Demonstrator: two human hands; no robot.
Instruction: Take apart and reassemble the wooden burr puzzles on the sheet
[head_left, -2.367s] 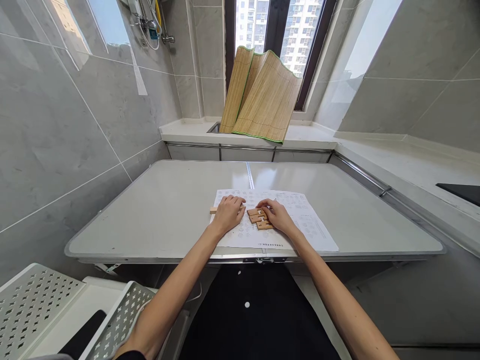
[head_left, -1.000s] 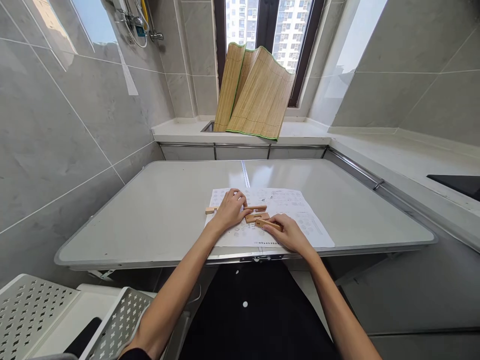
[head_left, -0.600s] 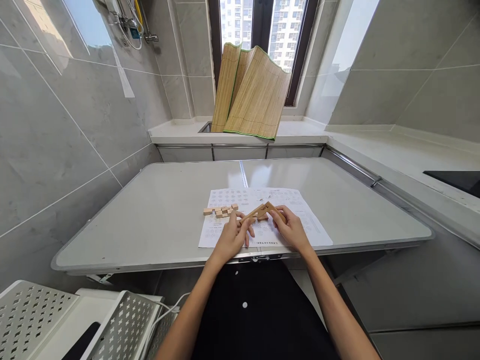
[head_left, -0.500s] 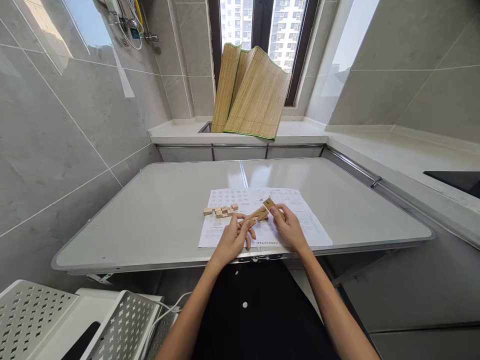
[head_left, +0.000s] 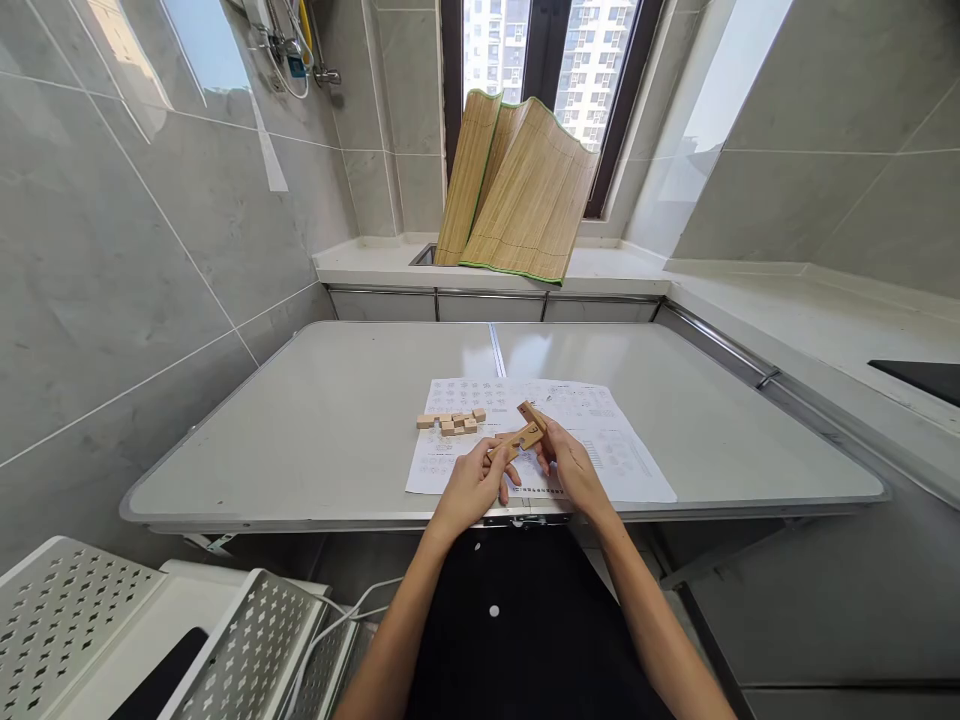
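My left hand (head_left: 474,484) is closed on a notched wooden puzzle piece (head_left: 517,440), which bears a dark printed mark and points up to the right. In my right hand (head_left: 574,470) is a second wooden puzzle piece (head_left: 531,414), tilted up to the left. The two pieces meet or overlap between my hands; whether they interlock I cannot tell. Both hands are low over a printed paper sheet (head_left: 630,465) covered in small diagrams. Left of them on the sheet, several notched wooden pieces (head_left: 454,424) lie in a cluster.
The sheet rests near the front edge of a pale folding table (head_left: 300,430). A bamboo mat (head_left: 525,200) leans by the window at the back. White perforated baskets (head_left: 247,640) and a cable (head_left: 322,635) are at the lower left. A counter (head_left: 810,310) runs along the right.
My right hand has brought its piece left and down against the piece in my left hand. The view has shifted slightly; the cluster of pieces lies as before.
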